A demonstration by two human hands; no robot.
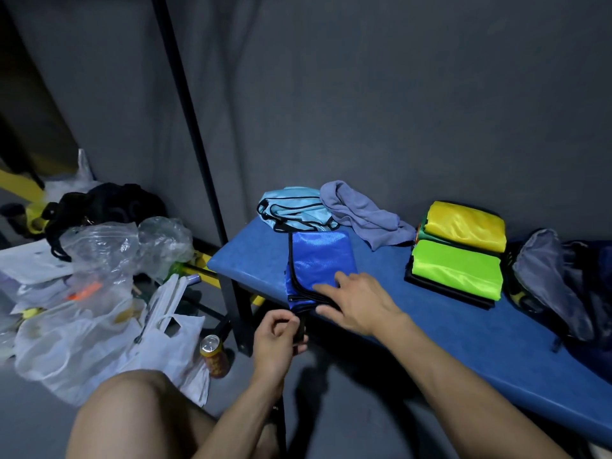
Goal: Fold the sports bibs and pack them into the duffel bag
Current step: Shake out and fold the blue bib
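A shiny blue folded bib (319, 260) is pressed flat on the blue padded bench (430, 313) by the right hand (357, 304). A black strap (302, 327) is pinched by the left hand (276, 342).

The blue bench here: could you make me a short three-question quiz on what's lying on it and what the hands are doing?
1. True or false: the right hand lies flat on the royal blue bib.
2. Which folded bib tops the pile on the bench? A) yellow bib B) light blue bib C) red bib
3. Fill in: the left hand pinches a black ____ at the bib's near edge.

Key: 1 true; 2 A; 3 strap, as far as it shows.
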